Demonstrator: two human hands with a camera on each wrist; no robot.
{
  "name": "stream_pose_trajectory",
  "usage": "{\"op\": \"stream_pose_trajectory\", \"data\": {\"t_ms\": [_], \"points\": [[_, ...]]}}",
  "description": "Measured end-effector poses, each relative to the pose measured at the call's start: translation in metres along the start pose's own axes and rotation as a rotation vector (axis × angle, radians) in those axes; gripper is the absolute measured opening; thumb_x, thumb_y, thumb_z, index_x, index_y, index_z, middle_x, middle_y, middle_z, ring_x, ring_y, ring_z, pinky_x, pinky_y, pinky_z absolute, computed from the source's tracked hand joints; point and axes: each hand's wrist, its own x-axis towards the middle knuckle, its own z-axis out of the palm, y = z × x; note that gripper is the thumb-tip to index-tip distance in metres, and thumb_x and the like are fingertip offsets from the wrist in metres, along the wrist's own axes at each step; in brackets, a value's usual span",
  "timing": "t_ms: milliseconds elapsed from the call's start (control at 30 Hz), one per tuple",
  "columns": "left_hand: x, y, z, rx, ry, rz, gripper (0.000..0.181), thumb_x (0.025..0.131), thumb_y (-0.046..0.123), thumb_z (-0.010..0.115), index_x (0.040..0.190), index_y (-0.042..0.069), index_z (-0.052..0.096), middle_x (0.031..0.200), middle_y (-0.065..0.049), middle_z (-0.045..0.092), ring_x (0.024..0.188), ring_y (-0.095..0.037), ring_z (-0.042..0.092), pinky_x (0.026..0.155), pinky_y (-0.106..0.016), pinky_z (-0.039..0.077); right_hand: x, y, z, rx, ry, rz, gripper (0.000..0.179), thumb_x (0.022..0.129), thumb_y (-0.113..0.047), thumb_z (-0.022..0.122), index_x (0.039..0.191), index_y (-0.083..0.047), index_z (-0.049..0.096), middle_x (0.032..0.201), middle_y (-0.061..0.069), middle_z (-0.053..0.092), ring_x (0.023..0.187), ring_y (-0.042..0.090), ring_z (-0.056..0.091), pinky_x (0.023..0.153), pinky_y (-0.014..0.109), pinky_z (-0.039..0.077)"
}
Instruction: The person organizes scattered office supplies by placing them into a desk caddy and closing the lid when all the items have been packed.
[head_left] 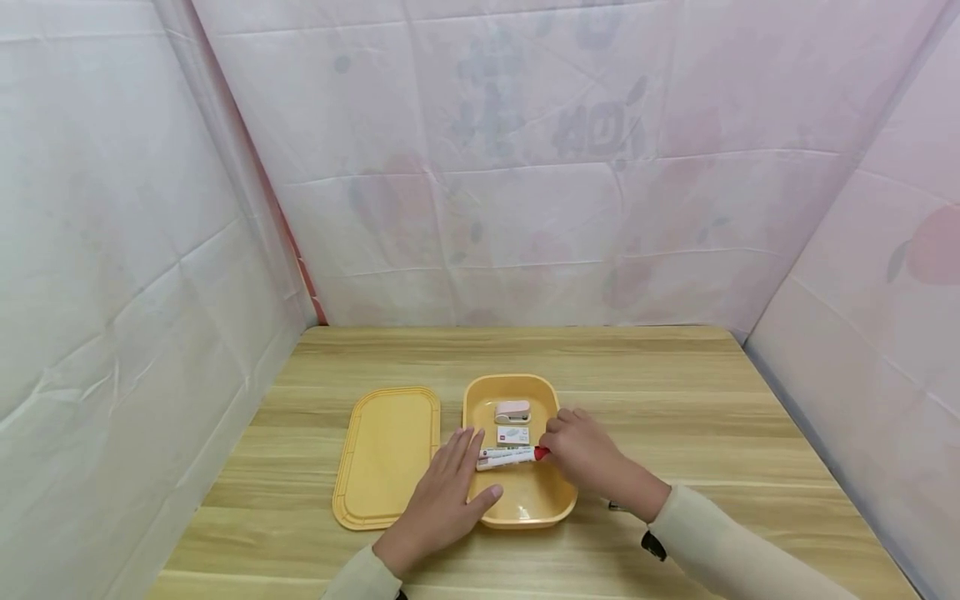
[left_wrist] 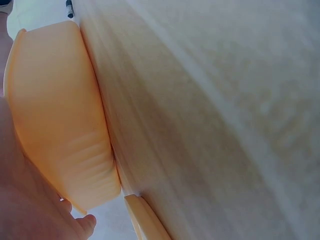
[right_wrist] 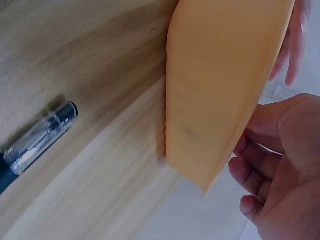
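A yellow plastic bin stands on the table. Inside lie a pink stapler, a small white box and white markers set crosswise, at least one with a red cap. My right hand reaches over the bin's right rim and pinches the red-capped end of a marker. In the right wrist view that hand has curled fingers, with a bit of red between them. With fingers extended, my left hand rests over the bin's left rim, near the markers' other ends.
The flat yellow lid lies left of the bin. A dark pen with a clear part lies on the table right of the bin, mostly under the right forearm in the head view. Pale cloth walls enclose the table.
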Motion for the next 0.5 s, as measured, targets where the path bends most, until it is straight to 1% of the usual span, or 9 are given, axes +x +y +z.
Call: {"op": "stream_pose_trajectory", "data": {"t_ms": [100, 233, 500], "points": [[-0.0002, -0.0002, 0.0002, 0.0, -0.003, -0.002, 0.082, 0.101, 0.063, 0.039, 0.164, 0.021, 0.007, 0.171, -0.005, 0.01, 0.158, -0.028, 0.008, 0.125, -0.053, 0.016, -0.0009, -0.0021, 0.0022, -0.003, 0.0, 0.015, 0.011, 0.081, -0.02, 0.084, 0.077, -0.016, 0.074, 0.075, -0.006, 0.061, 0.073, 0.014, 0.043, 0.067, 0.027, 0.029], [0.0001, -0.0004, 0.0007, -0.004, -0.001, -0.005, 0.082, 0.101, 0.062, 0.041, 0.164, 0.021, 0.008, 0.171, -0.005, 0.01, 0.158, -0.028, 0.008, 0.125, -0.053, 0.016, -0.0009, -0.0037, 0.0037, -0.011, 0.003, 0.016, 0.014, 0.08, -0.022, 0.084, 0.075, -0.017, 0.072, 0.072, -0.007, 0.058, 0.072, 0.014, 0.041, 0.067, 0.028, 0.027], [0.001, 0.0, 0.0006, -0.012, 0.001, -0.007, 0.082, 0.101, 0.061, 0.043, 0.164, 0.02, 0.009, 0.171, -0.005, 0.011, 0.158, -0.028, 0.008, 0.125, -0.052, 0.017, -0.0008, -0.0047, 0.0038, -0.072, 0.011, -0.02, 0.02, 0.075, -0.026, 0.087, 0.073, -0.017, 0.07, 0.071, -0.006, 0.058, 0.072, 0.015, 0.04, 0.067, 0.029, 0.026]]}}
